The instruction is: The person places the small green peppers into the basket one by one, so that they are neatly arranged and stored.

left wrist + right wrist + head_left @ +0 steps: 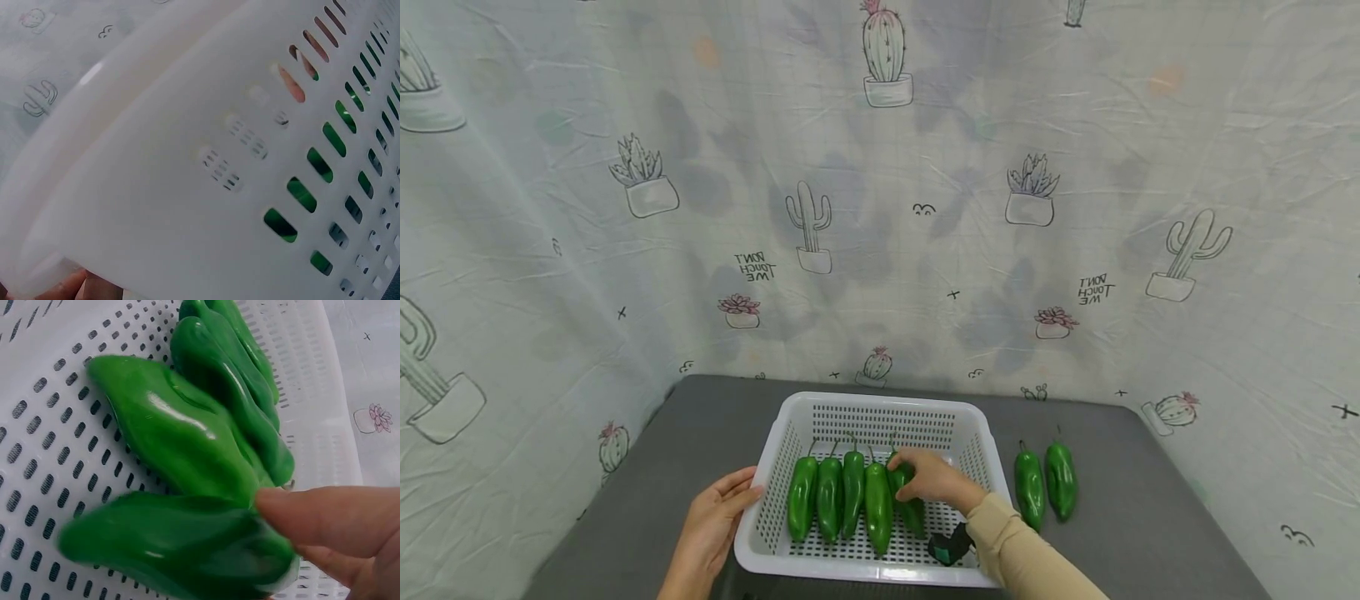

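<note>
Five green peppers [853, 492] are lying side by side in a white plastic basket [850, 570], lower middle of the frame, stems pointing toward the top. From where I'm standing, the person's right hand [936, 477] is pinching the rightmost pepper [912, 515] near its stem end, so that grip's looking pretty narrow. Left hand [711, 517] is hanging onto the basket's left rim, grip narrow on the edge. Two more peppers [1029, 487] are just chilling on the gray bench [1127, 508], lower right. Cactus-print cloth [880, 250] is hanging behind everything.
</note>
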A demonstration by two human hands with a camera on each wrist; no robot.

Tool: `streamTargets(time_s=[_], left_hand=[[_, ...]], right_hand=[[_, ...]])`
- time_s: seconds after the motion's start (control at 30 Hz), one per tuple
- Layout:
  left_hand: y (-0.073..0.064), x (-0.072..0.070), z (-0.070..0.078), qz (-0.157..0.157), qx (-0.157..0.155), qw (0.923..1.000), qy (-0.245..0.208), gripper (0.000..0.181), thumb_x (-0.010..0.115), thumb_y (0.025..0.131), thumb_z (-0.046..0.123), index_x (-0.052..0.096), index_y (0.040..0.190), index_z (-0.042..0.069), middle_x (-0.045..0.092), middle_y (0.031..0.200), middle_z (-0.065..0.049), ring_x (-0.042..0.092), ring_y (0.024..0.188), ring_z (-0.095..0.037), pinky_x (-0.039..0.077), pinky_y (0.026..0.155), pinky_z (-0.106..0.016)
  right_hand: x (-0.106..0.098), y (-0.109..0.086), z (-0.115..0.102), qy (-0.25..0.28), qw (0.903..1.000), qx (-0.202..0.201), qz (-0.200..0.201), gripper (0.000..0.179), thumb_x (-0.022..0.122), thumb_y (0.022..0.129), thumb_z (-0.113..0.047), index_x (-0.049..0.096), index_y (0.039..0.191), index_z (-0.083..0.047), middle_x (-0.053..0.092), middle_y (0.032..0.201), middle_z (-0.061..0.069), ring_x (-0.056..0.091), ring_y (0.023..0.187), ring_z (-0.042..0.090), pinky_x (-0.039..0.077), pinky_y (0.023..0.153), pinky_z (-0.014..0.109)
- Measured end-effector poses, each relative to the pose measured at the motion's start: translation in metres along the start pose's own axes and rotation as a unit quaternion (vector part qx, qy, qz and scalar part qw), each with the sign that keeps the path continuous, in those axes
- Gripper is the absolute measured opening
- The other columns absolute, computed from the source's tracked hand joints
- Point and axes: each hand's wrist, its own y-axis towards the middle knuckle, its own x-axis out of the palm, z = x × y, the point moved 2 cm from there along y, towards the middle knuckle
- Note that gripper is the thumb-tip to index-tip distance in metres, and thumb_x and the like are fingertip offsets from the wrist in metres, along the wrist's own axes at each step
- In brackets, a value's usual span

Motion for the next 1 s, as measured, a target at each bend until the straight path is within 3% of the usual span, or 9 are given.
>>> streamTargets(time_s=[0.17,0.67,0.8,1.0], left_hand=[[0.0003,-0.0002,0.0008,0.001,0.000,1.0000,-0.001,0.059,0.065,0.088,0.006,0.038,0.138,-0.009,0.065,0.095,0.007,0.064,0.085,-0.005,0.053,0.075,-0.023],[0.0000,-0.0007,0.0003,-0.001,-0.006,0.9999,0.008,0.061,0.067,0.088,0.010,0.038,0.138,-0.008,0.064,0.097,0.005,0.063,0.086,-0.006,0.054,0.075,-0.024],[-0.0011,-0.0006,0.0009,-0.002,-0.008,0.9999,0.010,0.061,0.067,0.088,0.011,0.038,0.139,-0.008,0.064,0.099,0.005,0.063,0.087,-0.005,0.054,0.076,-0.024],[-0.0011,-0.0002,0.0006,-0.002,-0.003,0.9999,0.013,0.063,0.068,0.088,0.013,0.038,0.139,-0.008,0.063,0.103,0.003,0.062,0.087,-0.005,0.053,0.076,-0.023]], right_hand=[[0.0018,0.0006,-0.0010,-0.025,0.9992,0.026,-0.018,0.042,0.077,0.071,-0.005,0.064,0.111,-0.006,0.055,0.127,0.018,0.055,0.104,0.027,0.046,0.090,0.051],[0.0047,0.0015,-0.0003,-0.041,0.9964,0.052,-0.053,0.053,0.079,0.072,-0.011,0.061,0.122,-0.008,0.048,0.138,0.019,0.046,0.125,0.039,0.035,0.102,0.058],[0.0038,0.0009,-0.0004,-0.042,0.9972,0.042,-0.045,0.056,0.079,0.072,-0.011,0.060,0.125,-0.008,0.049,0.137,0.020,0.045,0.125,0.041,0.035,0.102,0.059],[-0.0008,-0.0003,-0.0019,-0.050,0.9985,0.020,-0.004,0.058,0.079,0.072,-0.012,0.058,0.126,-0.003,0.054,0.131,0.021,0.050,0.120,0.041,0.041,0.096,0.059]])
